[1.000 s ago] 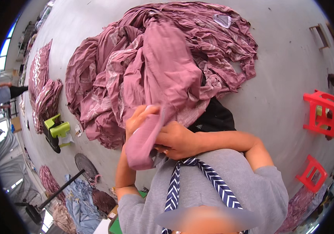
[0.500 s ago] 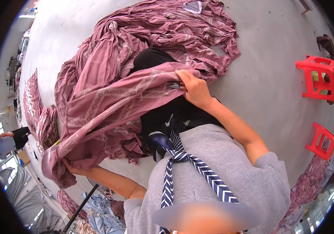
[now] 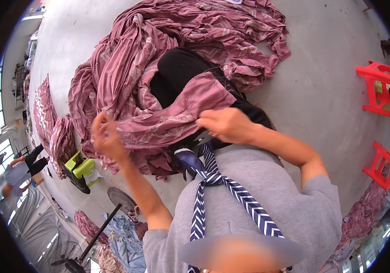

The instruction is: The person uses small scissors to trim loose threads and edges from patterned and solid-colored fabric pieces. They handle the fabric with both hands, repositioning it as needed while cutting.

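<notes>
A long strip of dusty-pink patterned fabric (image 3: 158, 127) lies across my lap, over my black trousers (image 3: 177, 73). My left hand (image 3: 107, 136) is raised at the fabric's left side; it is smeared by motion, so whether its fingers grip any cloth does not show. My right hand (image 3: 226, 125) is closed beside the fabric's right end. A small pointed metal blade (image 3: 200, 135) sticks out below its fingers, apparently of thread snips; the handle is hidden in the hand. The rest of the pink fabric (image 3: 113, 73) lies heaped in folds before me.
Two red plastic stools (image 3: 381, 88) are on the grey floor (image 3: 318, 68) at the right. A green stool (image 3: 81, 166) stands at the left near more pink cloth (image 3: 60, 141). A black fan (image 3: 72, 261) and blue cloth (image 3: 124, 241) are lower left; another person (image 3: 20, 175) is farther left.
My left hand has let go of the rolled fabric edge at the lower left and moved up and right. The fabric has dropped, exposing the green stool. My right hand has moved slightly down.
</notes>
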`<state>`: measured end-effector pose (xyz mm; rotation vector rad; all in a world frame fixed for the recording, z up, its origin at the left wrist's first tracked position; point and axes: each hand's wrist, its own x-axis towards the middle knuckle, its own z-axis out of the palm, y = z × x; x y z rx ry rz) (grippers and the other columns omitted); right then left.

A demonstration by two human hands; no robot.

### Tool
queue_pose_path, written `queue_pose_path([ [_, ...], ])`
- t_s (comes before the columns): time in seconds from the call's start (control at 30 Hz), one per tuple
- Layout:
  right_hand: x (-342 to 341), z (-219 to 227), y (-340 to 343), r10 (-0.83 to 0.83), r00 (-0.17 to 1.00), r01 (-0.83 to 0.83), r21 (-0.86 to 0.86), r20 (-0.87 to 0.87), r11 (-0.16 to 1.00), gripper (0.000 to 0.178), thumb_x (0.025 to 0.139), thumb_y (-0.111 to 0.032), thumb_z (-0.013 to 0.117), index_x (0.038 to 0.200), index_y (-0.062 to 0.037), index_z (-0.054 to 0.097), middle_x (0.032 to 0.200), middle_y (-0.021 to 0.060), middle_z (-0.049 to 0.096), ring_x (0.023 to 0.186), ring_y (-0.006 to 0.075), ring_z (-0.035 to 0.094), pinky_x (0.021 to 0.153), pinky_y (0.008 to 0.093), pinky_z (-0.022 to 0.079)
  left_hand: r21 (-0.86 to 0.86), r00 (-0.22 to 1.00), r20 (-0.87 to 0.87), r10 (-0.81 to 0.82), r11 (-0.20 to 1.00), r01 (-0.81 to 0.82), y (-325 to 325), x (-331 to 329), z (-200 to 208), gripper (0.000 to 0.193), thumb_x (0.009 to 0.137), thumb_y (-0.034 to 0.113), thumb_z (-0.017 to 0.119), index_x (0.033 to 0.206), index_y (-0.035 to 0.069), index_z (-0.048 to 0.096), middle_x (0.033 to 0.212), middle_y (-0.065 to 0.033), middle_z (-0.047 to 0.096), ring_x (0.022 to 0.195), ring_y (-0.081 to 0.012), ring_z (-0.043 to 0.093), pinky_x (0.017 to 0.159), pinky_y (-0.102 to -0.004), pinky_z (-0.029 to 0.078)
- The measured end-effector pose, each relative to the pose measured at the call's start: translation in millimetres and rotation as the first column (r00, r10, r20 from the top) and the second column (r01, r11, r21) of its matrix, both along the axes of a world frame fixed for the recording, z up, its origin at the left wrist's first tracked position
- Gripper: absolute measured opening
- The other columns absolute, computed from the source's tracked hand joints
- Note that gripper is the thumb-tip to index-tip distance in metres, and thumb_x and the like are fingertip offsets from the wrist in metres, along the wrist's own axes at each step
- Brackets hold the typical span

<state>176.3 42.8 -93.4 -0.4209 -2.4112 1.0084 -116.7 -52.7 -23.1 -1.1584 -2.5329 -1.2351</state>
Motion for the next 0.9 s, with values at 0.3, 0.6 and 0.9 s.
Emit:
queue_pose_path([
  [0.3,29,-58,66,-0.534,0.844,0.381,-0.75,0.044,0.541,0.016,0.079,-0.006,0.064,0.094,-0.0013,0.063,0.073,-0.0035,0.057,0.063,0.0017,0.047,0.057,0.0176,0.038,-0.086,0.817,0.203,-0.539,0.822,0.563,91,135,-50,0.011,0.074,0.008,0.07,0.083,0.004,0.065,0.081,-0.0092,0.062,0.077,-0.0234,0.06,0.07,-0.0317,0.047],
  [0.6,41,-63,58,-0.337,0.941,0.185,-0.877,0.028,0.444,0.026,0.082,-0.01,0.065,0.106,-0.0001,0.061,0.072,-0.0069,0.049,0.063,0.0,0.042,0.055,0.0158,0.034,-0.219,0.761,0.025,-0.649,0.739,0.637,76,167,-79,0.021,0.072,0.011,0.073,0.092,0.007,0.066,0.078,-0.0056,0.057,0.067,-0.0193,0.055,0.061,-0.0301,0.045],
  [0.9,32,-71,49,-0.394,0.919,0.135,-0.917,-0.026,0.374,0.011,0.083,-0.01,0.066,0.087,-0.0004,0.06,0.07,-0.0053,0.051,0.062,0.0016,0.043,0.055,0.0171,0.035,-0.001,0.57,0.707,-0.419,0.805,0.594,77,147,-84,0.016,0.081,0.008,0.067,0.096,0.002,0.065,0.068,0.0028,0.054,0.057,-0.0053,0.045,0.052,-0.02,0.036],
])
